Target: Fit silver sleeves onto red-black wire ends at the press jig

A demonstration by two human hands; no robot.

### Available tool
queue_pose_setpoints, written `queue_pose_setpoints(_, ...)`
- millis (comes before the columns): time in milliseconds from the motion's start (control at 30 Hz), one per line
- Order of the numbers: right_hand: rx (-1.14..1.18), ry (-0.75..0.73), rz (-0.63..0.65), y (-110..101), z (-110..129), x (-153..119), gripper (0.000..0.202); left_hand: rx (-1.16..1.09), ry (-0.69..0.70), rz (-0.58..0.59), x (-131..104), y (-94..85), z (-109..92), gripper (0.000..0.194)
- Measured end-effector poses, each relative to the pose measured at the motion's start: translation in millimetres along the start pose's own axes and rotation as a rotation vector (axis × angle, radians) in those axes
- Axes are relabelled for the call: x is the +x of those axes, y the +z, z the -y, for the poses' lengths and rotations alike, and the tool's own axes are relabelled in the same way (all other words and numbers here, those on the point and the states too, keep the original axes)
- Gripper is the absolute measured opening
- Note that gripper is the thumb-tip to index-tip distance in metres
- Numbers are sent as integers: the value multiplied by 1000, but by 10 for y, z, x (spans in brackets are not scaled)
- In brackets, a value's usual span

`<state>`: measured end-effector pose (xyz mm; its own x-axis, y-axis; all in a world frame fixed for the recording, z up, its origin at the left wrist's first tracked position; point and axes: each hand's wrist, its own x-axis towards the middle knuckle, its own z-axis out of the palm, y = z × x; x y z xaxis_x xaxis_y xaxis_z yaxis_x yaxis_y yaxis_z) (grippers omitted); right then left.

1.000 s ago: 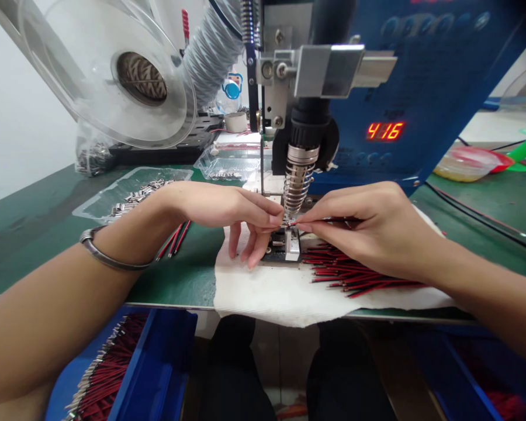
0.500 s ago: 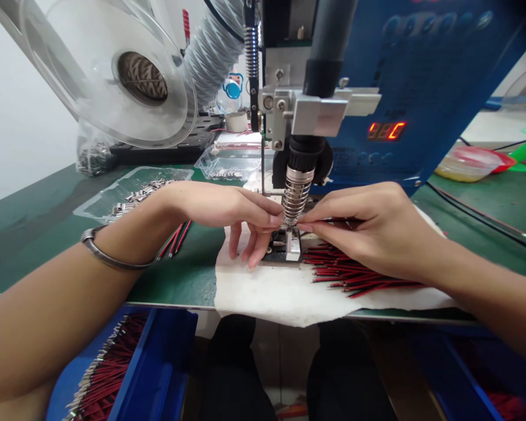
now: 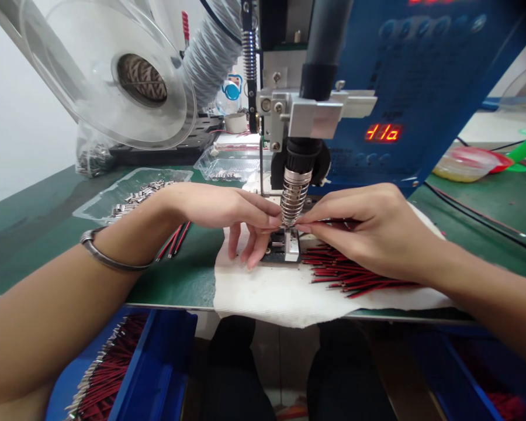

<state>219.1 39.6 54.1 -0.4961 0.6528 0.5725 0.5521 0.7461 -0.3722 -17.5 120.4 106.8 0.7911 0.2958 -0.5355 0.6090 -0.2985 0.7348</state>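
My left hand (image 3: 228, 210) reaches in from the left, thumb and forefinger pinched beside the tip of the soldering head (image 3: 295, 196). Whatever lies in that pinch is too small and covered to make out; the other fingers hang below. Opposite it, my right hand (image 3: 372, 228) pinches a red-and-black wire (image 3: 339, 221), its end at the same tip. A spring coil surrounds the lower soldering head. Directly beneath stands a small metal fixture (image 3: 292, 248) on a white cloth (image 3: 263, 292). Many loose red-and-black wires (image 3: 346, 272) lie under my right hand.
A clear tray of metal connectors (image 3: 135, 196) sits behind my left forearm, near a few wires (image 3: 174, 241). The blue machine (image 3: 377, 76) with a red display rises behind. A transparent fume hood (image 3: 109, 76) hangs upper left. A blue bin (image 3: 158, 356) of wires stands below the table edge.
The red characters on the machine's display have changed. Both hands keep nearly the same place and pinch, while the machine sits slightly further left in the view.
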Motion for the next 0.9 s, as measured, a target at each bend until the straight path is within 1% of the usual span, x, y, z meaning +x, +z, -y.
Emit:
queue_pose_setpoints(100, -5, -2, -2, -4, -2, -3, 23, 0, 0, 2, 4, 2, 5, 31)
queue_pose_setpoints(267, -4, -22, 4, -6, 2, -1, 24, 13, 0, 6, 14, 5, 11, 25)
queue_pose_setpoints(500, -17, -37, 6, -2, -10, -13, 22, -6, -6, -4, -5, 12, -2, 28)
queue_pose_setpoints(700, -24, -56, -1, 6, -29, -18, 21, -17, 0, 12, 11, 3, -13, 40)
queue_pose_setpoints(900, -28, -78, -4, 8, -32, -18, 21, -34, 5, 16, 8, 3, -8, 44)
